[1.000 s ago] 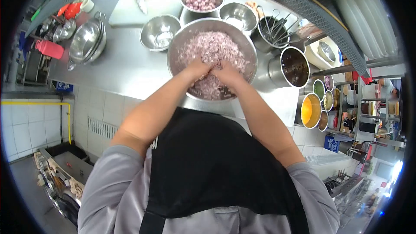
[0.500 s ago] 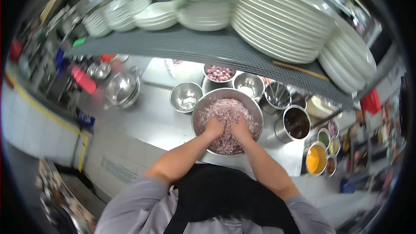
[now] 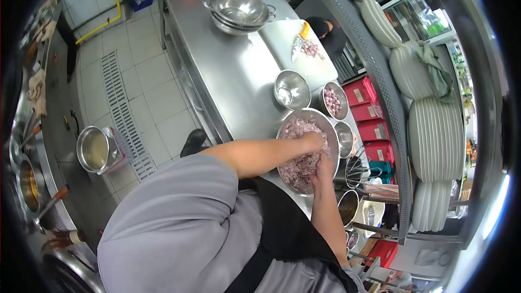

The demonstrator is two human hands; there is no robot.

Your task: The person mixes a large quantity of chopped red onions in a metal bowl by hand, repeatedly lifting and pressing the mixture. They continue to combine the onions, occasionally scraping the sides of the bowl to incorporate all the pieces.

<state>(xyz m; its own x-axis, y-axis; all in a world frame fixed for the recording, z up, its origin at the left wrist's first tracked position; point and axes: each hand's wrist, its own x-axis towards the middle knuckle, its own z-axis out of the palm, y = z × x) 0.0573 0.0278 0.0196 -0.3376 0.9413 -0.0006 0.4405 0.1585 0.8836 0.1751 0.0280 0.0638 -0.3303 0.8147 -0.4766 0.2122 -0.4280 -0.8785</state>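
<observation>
A large steel bowl [image 3: 334, 130] holds finely chopped pinkish onion [image 3: 296, 171]. My left hand [image 3: 311, 142] is in the onion near the bowl's far side, its fingers buried or hidden. Close beside it, my right hand [image 3: 324, 167] reaches into the same bowl, with its fingers also hidden in the onion. A small steel bowl [image 3: 292, 90] stands beyond the large one, next to a container of small whole onions [image 3: 332, 101]. On a white cutting board [image 3: 320, 73] lie a knife [image 3: 297, 48] and chopped pieces.
Steel colanders [image 3: 239, 11] stand on the steel table [image 3: 217, 57]. A shelf [image 3: 374, 49] with stacked white plates [image 3: 437, 138] runs along the right. Nearby are a whisk [image 3: 355, 171] and a dark-filled pot [image 3: 348, 206]. Another person [image 3: 332, 35] is partly visible behind the table.
The camera view has swung and tilted strongly, now showing more floor and the left side. Both hands remain in the onion but are closer together, near one side of the bowl.
</observation>
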